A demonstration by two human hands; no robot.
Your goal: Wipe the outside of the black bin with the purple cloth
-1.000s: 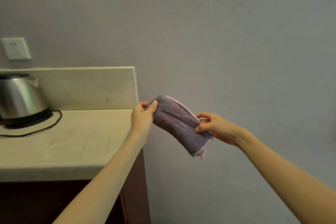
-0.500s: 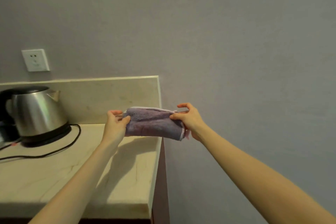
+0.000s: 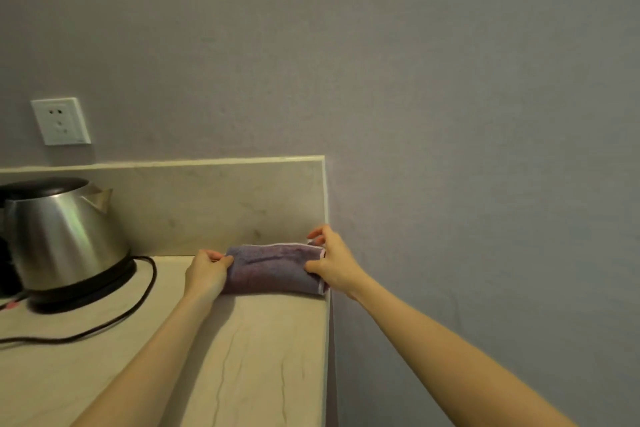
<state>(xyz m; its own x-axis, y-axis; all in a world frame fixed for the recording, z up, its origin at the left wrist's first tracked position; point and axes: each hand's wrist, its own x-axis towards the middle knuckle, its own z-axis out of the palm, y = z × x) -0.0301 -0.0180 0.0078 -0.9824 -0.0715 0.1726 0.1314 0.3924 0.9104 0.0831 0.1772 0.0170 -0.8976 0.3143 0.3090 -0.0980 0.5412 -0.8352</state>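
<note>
The folded purple cloth (image 3: pixel 273 269) lies on the beige countertop (image 3: pixel 263 357) at its back right corner, against the backsplash. My left hand (image 3: pixel 206 274) pinches the cloth's left end. At the right end, beside the counter's edge, my right hand (image 3: pixel 332 263) pinches the cloth between thumb and fingers. The black bin is not in view.
A steel electric kettle (image 3: pixel 65 236) stands on its black base at the left, its black cord (image 3: pixel 114 319) curling over the counter. A white wall socket (image 3: pixel 60 121) sits above it. The counter ends at the right edge (image 3: pixel 327 357), with grey wall beyond.
Both hands carried the cloth from the air beside the counter leftward and down onto the counter's back right corner. The view shifted, bringing kettle and socket further in.
</note>
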